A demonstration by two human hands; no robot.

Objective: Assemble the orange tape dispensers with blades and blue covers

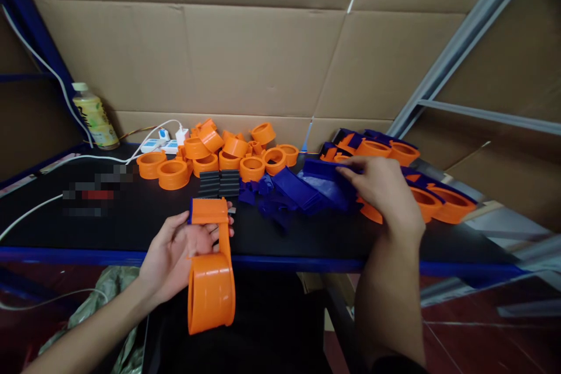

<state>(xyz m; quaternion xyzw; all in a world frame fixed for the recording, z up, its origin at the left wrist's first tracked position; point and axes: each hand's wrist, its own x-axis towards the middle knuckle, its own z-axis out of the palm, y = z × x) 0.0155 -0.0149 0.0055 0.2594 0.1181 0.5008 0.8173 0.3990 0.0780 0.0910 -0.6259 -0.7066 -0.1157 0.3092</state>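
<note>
The left hand [175, 251] clamps an orange dispenser [211, 280], lower centre; the right hand [381, 193] rests on blue parts [298, 187], grip unclear. Some joined units [442, 201] lie at right, with many loose rings [173, 174] upper centre.

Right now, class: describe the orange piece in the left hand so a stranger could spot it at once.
Find the black table before the cardboard wall. At its near edge the left hand holds an orange frame. Unlike the loose orange rings behind, it joins a round drum to a toothed head.

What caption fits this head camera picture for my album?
Left hand holds an orange tape dispenser while right hand touches blue plastic pieces.
</note>
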